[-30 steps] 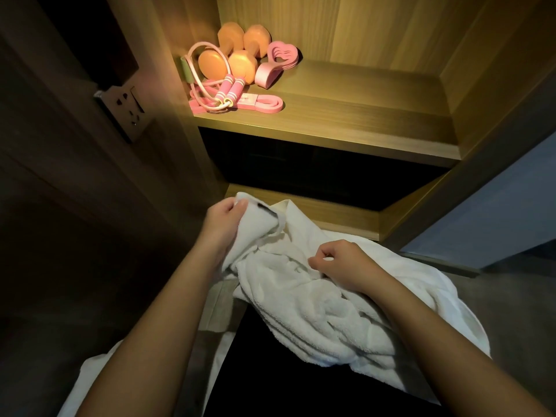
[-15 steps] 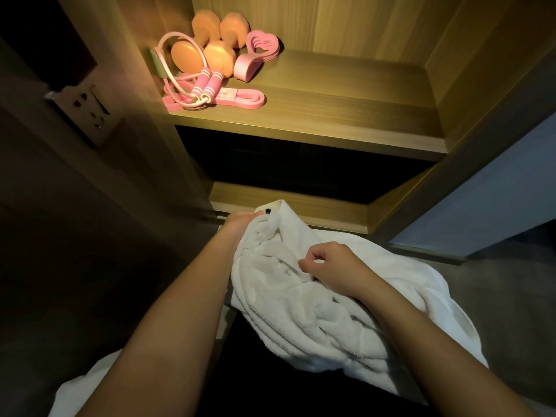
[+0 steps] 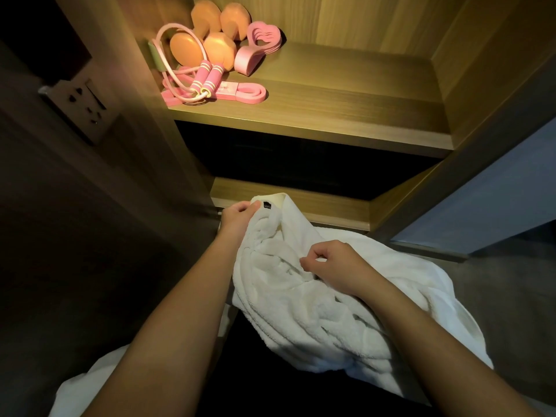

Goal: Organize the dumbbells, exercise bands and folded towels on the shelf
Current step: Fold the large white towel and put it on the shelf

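1. A wall socket (image 3: pixel 78 108) sits on the dark panel at far left, well apart from the work
2. The left hand (image 3: pixel 237 219) is closed in a pinch on the top corner of the white towel (image 3: pixel 316 296), just beside its small black label (image 3: pixel 267 205)
3. On the lit upper shelf (image 3: pixel 331 115), the orange dumbbells (image 3: pixel 210 37) stand at the back left with a skipping rope (image 3: pixel 204 76) and flat pink exercise bands (image 3: pixel 240 93) in front of them, and a heart-shaped pink band (image 3: pixel 258 46) to their right; the rest of that shelf is bare
4. The right hand (image 3: pixel 334 266) rests on the middle of the towel, fingers curled in and nipping a fold
5. The towel is bunched, not folded, and hangs low in front of the lower shelf (image 3: pixel 331 206), trailing to the right
6. Likely risks: the trailing end could drag on the floor, or a crooked fold could result, because only one corner is held; a second pale cloth (image 3: pixel 78 392) at bottom left might get tangled in
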